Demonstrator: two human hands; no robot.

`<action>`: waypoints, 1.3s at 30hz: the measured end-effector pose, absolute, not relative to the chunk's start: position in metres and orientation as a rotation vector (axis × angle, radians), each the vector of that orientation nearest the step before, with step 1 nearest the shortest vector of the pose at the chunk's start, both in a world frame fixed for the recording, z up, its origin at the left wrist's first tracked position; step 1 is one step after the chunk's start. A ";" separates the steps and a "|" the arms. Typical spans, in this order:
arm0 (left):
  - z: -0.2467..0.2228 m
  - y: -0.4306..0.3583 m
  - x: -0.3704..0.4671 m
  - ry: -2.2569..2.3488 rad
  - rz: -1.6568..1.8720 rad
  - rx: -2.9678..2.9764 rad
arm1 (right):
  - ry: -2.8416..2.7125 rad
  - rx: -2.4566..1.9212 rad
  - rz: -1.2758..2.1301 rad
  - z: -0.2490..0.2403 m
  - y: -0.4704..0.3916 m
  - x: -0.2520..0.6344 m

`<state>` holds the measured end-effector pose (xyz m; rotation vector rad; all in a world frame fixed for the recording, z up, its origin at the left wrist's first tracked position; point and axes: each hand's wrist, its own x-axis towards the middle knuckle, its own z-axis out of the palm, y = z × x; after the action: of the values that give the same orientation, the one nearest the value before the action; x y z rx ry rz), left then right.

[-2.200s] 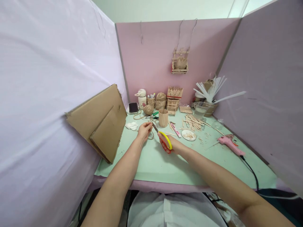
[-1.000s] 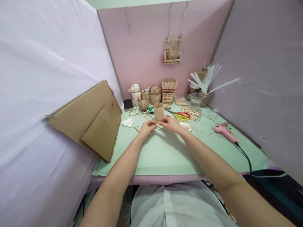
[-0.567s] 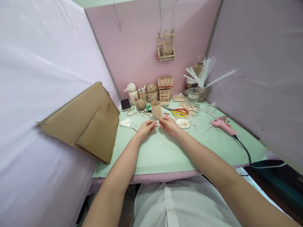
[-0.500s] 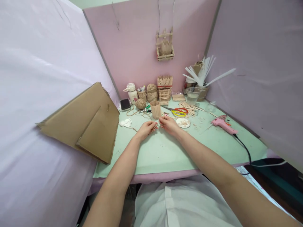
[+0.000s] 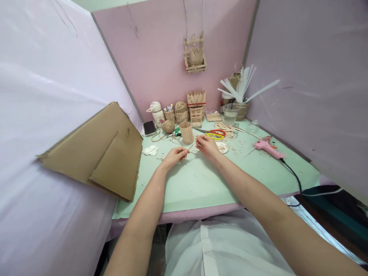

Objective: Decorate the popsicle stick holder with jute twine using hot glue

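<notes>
1. Inside the tabletop (image 5: 198, 191) edges, a strand (image 5: 192, 147) is being pinched by the left hand (image 5: 176, 156).
2. Whether the right hand (image 5: 207, 147) is being closed cannot be told.
3. Near the back edge, bottle (image 5: 157, 115) markings are being blurred.

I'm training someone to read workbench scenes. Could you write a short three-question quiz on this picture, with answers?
1. True or false: the scissors lie on the table rather than in the right hand.
2. Which of these is nearest the right hand?
A) white bottle
B) white dish
C) pink glue gun
3. Fill the gap: in the picture, the ball of twine lies to the ____ of the stick cup.

Key: 1 true; 2 B; 3 left.
</notes>
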<state>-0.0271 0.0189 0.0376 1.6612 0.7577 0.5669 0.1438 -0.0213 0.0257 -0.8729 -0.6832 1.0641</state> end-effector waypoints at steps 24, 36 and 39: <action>0.033 0.043 -0.046 1.220 0.980 2.278 | -1.577 -1.783 -0.230 0.026 -0.032 0.160; 0.037 0.053 -0.061 1.424 1.000 2.194 | -1.451 -1.846 -0.244 0.025 -0.030 0.174; 0.038 0.053 -0.063 1.471 1.016 2.131 | -1.388 -1.860 -0.254 0.023 -0.028 0.178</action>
<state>-0.0630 0.0533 0.0382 2.1312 1.4708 1.0164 0.1775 -0.0281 0.0232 -1.8604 -1.3884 -0.2539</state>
